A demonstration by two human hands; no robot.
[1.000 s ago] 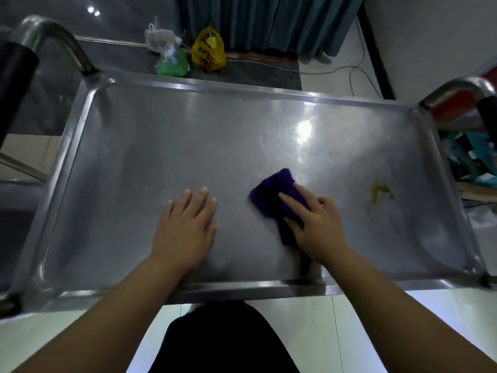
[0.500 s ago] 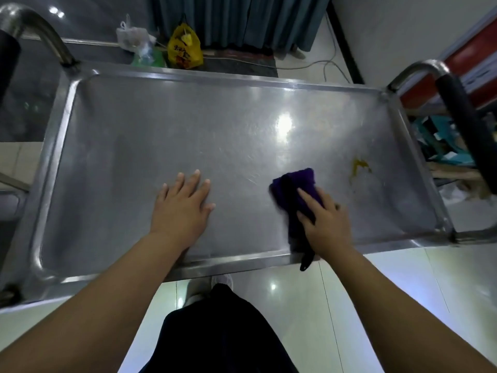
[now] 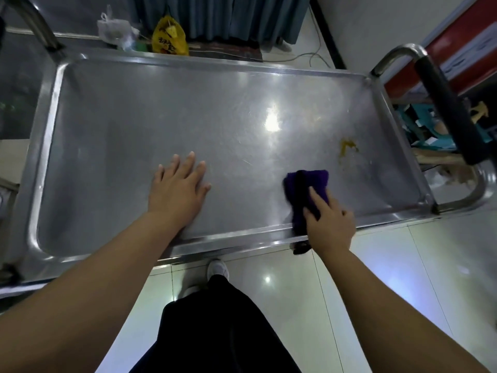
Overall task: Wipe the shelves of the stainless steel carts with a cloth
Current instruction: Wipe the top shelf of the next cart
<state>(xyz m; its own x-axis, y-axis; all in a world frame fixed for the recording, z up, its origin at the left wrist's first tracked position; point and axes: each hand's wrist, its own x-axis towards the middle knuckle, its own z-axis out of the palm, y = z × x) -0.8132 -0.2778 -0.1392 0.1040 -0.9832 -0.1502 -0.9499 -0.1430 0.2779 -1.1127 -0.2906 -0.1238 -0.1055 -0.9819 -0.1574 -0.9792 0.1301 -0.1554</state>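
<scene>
The crumpled, fuzzy purple cloth (image 3: 306, 184) sits bunched on the top shelf of the stainless steel cart (image 3: 161, 117), right of centre and close to the front rim, with a dark tail of it hanging over that rim. The right-hand grip (image 3: 329, 224) lies on its near part, forefinger stretched across the fabric, the other fingers curled, the cloth caught between forefinger and thumb and running under the palm. Beyond the cloth and to its right, apart from it, a small yellow stain (image 3: 348, 149) marks the steel. The left-hand grip (image 3: 177, 192) rests flat on the bare shelf, fingers straight and spread, well apart from the cloth. A black-sleeved cart handle (image 3: 451, 111) rises at the right end, and a yellow plastic bag (image 3: 169, 39) stands on the floor behind the cart
</scene>
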